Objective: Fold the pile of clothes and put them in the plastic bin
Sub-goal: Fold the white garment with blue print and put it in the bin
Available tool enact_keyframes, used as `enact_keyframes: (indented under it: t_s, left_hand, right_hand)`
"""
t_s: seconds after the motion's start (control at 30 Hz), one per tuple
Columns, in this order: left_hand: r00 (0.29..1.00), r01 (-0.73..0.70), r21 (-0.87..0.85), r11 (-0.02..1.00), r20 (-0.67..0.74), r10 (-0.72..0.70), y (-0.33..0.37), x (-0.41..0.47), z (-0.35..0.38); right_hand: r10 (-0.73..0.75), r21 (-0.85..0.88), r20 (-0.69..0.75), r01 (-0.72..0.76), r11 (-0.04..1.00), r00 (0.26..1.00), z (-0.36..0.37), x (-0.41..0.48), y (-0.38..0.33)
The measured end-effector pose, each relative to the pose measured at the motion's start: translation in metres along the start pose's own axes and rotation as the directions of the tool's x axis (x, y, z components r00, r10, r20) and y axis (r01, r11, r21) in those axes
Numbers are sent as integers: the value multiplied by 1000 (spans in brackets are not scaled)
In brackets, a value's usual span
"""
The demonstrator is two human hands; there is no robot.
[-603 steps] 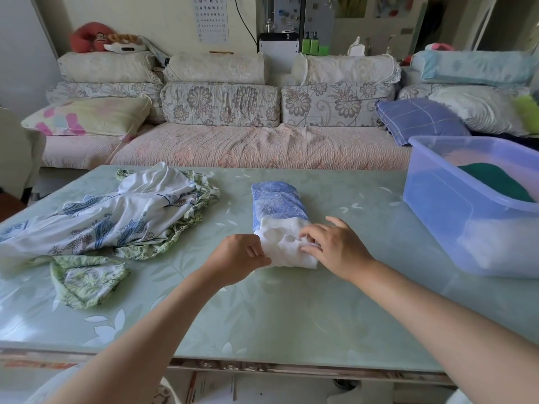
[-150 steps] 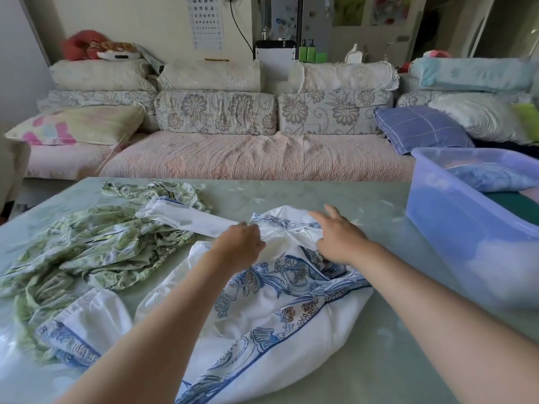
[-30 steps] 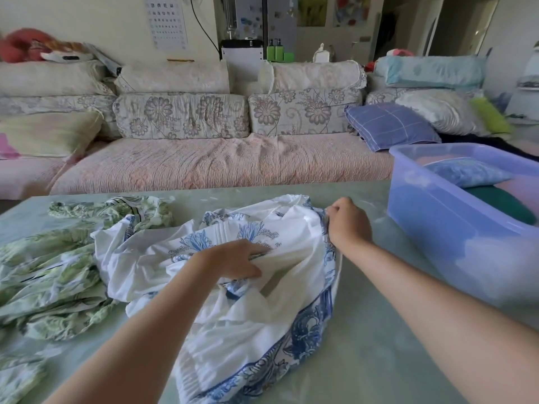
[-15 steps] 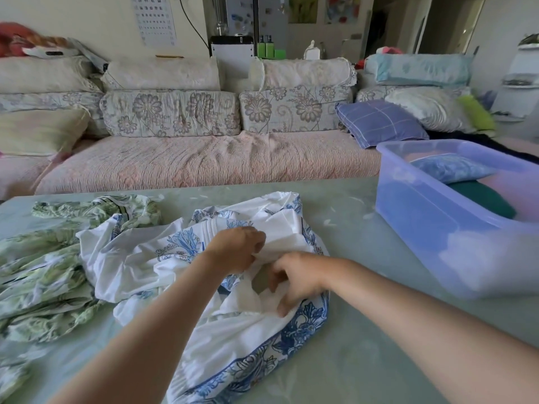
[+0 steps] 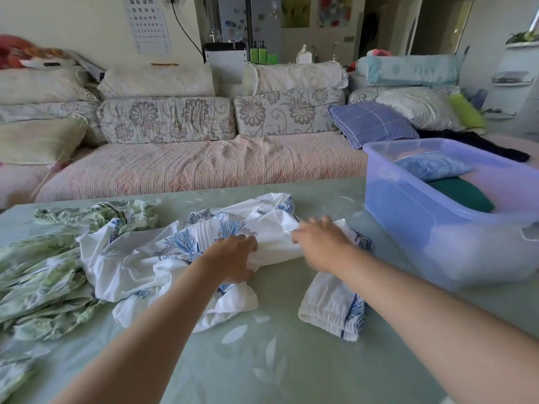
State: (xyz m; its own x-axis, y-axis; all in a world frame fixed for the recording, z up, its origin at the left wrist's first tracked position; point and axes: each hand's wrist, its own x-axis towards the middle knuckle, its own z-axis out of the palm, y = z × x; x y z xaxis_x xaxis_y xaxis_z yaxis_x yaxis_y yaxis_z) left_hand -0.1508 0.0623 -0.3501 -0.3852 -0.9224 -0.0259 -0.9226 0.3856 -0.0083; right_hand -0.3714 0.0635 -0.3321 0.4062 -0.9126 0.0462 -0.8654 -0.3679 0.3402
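A rumpled white garment with blue flower print (image 5: pixel 140 258) lies mid-table, one cuffed end (image 5: pixel 335 304) sticking out toward me on the right. My left hand (image 5: pixel 230 260) rests on its middle with fingers curled into the cloth. My right hand (image 5: pixel 320 243) grips a white fold at the garment's right side. A crumpled green leaf-print garment (image 5: pixel 43 281) lies at the left. The translucent blue plastic bin (image 5: pixel 408 217) stands at the right, holding a folded blue piece (image 5: pixel 431 167) and a dark green piece (image 5: pixel 463 193).
The pale green glass-topped table (image 5: pixel 262 360) has bare surface near me. Behind it runs a long sofa (image 5: pixel 204 164) with floral cushions and a purple checked pillow (image 5: pixel 370 123). The bin sits close to my right forearm.
My right hand moved up and right from the garment's centre to its right side, pulling the cloth. A cuffed end now lies spread toward me. The view shifted a little.
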Motion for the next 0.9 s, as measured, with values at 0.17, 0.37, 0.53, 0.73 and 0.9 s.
enact_keyframes:
  t_s: [0.17, 0.37, 0.53, 0.73, 0.9]
  left_hand:
    - [994, 104, 122, 987, 19, -107, 8, -24, -13]
    - [914, 101, 113, 988, 381, -137, 9, -62, -31]
    - [929, 229, -387, 893, 360, -83, 11, -84, -43]
    - [940, 236, -576, 782, 340, -33, -12, -122, -41]
    - [955, 136, -95, 986, 277, -106, -33, -147, -16]
  right_hand:
    - [-163, 461, 141, 81, 884, 977, 12, -15, -55]
    - [-235, 485, -65, 237, 842, 970, 6, -12, -79]
    - [-278, 555, -186, 334, 762, 942, -8, -27, -89]
    - [-222, 89, -88, 229, 969, 971, -25, -30, -64]
    - [-181, 226, -115, 203, 953, 977, -31, -46, -54]
